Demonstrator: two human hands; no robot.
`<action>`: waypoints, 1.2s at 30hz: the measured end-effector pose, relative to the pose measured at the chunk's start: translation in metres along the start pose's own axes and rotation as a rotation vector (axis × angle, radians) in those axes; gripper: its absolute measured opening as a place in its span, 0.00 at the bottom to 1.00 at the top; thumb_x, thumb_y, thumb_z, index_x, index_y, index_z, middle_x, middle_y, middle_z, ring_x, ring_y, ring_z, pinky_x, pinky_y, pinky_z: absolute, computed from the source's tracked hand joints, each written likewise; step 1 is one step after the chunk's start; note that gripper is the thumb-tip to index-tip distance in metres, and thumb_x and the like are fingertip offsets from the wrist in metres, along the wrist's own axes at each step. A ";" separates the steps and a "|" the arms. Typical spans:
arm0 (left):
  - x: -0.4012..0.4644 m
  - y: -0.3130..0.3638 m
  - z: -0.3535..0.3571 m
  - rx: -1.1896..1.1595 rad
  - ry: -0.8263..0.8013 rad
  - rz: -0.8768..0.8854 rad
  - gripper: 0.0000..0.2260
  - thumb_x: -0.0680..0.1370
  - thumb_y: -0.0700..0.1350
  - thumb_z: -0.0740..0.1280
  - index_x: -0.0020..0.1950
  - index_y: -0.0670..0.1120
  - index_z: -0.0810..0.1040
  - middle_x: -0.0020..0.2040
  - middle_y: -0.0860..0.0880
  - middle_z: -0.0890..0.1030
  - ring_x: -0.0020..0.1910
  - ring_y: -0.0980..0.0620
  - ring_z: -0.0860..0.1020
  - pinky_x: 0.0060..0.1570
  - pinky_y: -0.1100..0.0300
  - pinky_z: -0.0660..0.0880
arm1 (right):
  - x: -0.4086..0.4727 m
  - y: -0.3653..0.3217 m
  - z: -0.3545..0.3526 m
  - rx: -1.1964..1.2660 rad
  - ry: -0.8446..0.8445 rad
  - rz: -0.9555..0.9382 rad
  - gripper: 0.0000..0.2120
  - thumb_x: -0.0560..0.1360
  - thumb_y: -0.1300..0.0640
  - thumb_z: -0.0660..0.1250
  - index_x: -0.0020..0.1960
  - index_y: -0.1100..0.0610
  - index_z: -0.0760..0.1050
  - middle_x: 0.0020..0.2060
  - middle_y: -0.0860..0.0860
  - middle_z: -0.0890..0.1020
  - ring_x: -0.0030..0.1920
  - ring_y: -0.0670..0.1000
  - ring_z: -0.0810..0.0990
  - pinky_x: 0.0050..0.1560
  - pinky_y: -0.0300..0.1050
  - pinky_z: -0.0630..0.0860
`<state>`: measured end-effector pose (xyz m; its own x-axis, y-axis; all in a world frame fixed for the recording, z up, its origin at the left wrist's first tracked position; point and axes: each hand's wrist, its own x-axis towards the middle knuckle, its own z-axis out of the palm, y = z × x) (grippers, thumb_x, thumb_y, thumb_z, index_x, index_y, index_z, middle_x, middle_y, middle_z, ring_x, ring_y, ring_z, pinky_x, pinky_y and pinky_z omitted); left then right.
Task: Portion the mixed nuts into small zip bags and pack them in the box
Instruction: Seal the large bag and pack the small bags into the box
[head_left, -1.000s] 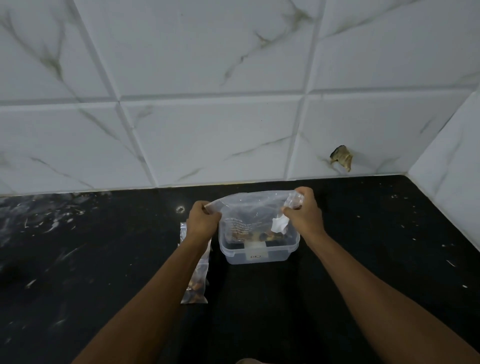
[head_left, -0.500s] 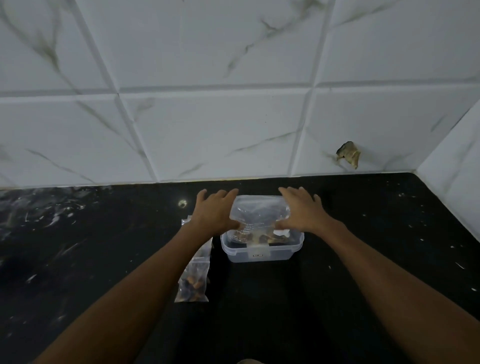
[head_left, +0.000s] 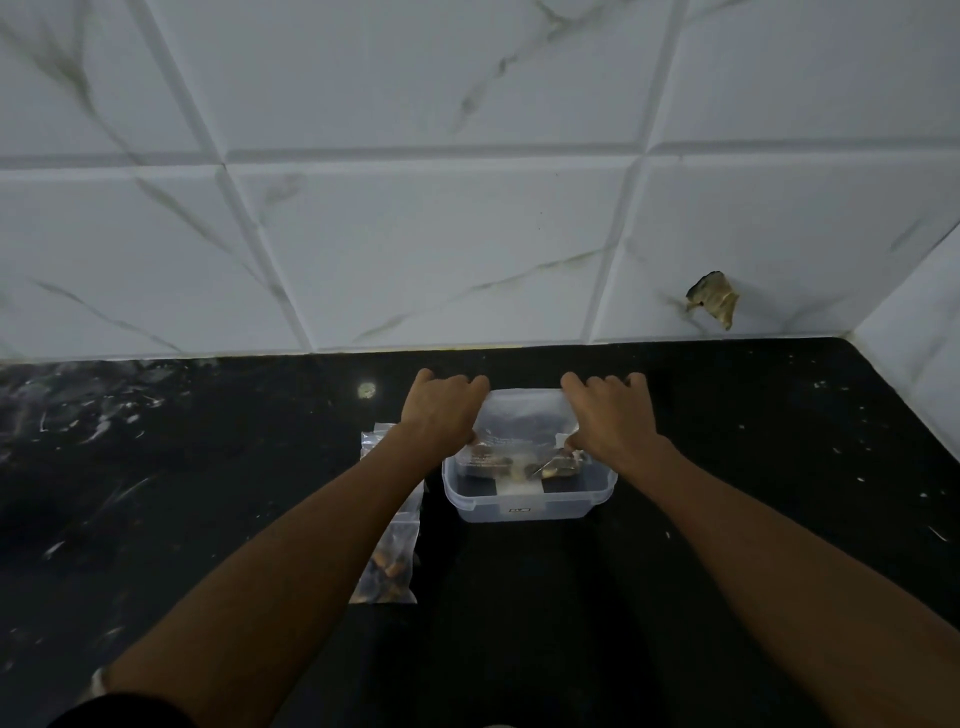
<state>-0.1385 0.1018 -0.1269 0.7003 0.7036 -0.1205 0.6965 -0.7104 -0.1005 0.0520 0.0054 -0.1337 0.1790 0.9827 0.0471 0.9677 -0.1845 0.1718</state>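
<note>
Both hands, left hand (head_left: 441, 410) and right hand (head_left: 613, 421), having lowered the zip bag (head_left: 519, 423), are now pressing it into the box (head_left: 524, 501), fingers curled round its edges; 1 filled bag (head_left: 389, 564) is waiting near-left.

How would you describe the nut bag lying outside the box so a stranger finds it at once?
Start at the black counter below the tiled wall. Find the clear box at its middle. Just left of it, partly under the left forearm, the bag lies flat on the counter, the only one outside the box.

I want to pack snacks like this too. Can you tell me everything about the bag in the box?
The bag is clear, crinkly plastic with brown nuts bunched at its near end. It lies in the see-through box, its far end sticking up over the rim. The left hand and right hand pinch its two sides.
</note>
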 end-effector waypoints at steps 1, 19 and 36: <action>0.001 0.000 0.001 -0.005 0.004 0.003 0.23 0.75 0.51 0.72 0.66 0.48 0.68 0.57 0.48 0.80 0.56 0.46 0.78 0.64 0.50 0.66 | 0.001 0.000 0.001 -0.007 0.004 0.005 0.26 0.68 0.43 0.74 0.59 0.51 0.68 0.46 0.50 0.81 0.48 0.53 0.79 0.53 0.51 0.67; -0.009 0.003 -0.004 -0.099 -0.034 -0.043 0.28 0.74 0.57 0.71 0.70 0.51 0.66 0.61 0.47 0.79 0.63 0.45 0.76 0.72 0.42 0.55 | -0.004 -0.003 -0.010 -0.053 -0.133 0.064 0.29 0.68 0.42 0.73 0.62 0.51 0.66 0.48 0.51 0.80 0.50 0.54 0.79 0.58 0.55 0.67; -0.220 -0.029 0.053 -1.092 0.046 -0.703 0.17 0.80 0.43 0.65 0.69 0.46 0.73 0.59 0.48 0.80 0.53 0.53 0.78 0.53 0.58 0.74 | -0.120 -0.157 -0.056 1.340 -0.488 0.319 0.07 0.78 0.56 0.65 0.56 0.54 0.76 0.47 0.49 0.80 0.49 0.48 0.80 0.57 0.49 0.78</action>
<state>-0.3213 -0.0332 -0.1500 0.1249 0.9338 -0.3352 0.6662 0.1715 0.7258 -0.1313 -0.0845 -0.1108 0.1903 0.8614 -0.4709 0.2642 -0.5069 -0.8205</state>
